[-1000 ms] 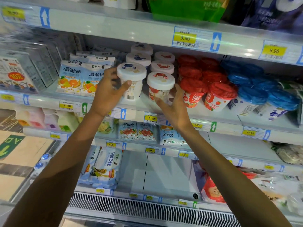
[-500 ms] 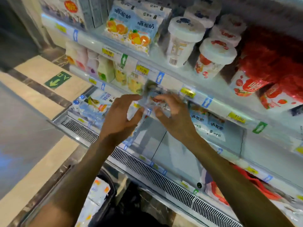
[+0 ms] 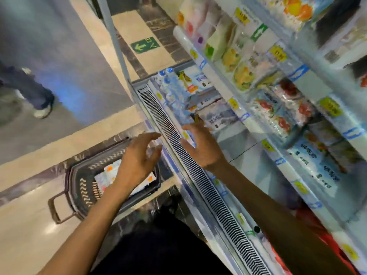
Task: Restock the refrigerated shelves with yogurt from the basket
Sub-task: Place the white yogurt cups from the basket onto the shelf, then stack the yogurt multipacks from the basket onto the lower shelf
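Yogurt packs, white film with orange print (image 3: 107,174): in the dark slatted plastic basket (image 3: 76,187), which stands on the pale tiled floor (image 3: 29,235) just beside the chiller's foot.
Left hand (image 3: 137,163): above the basket, fingers (image 3: 152,135) spread, holding nothing.
Right hand (image 3: 204,149): over the white ribbed air grille (image 3: 198,181), fingers likewise spread and empty.
Refrigerated shelves, pale with yellow price tags (image 3: 245,116): stocked, beyond the grille.
Step in hand, as I judge it: pick-up. I would lower the left hand straight in, grip one pack across its width, then lift clear of the rim before swinging shelfward. Blur hides the pack edges.
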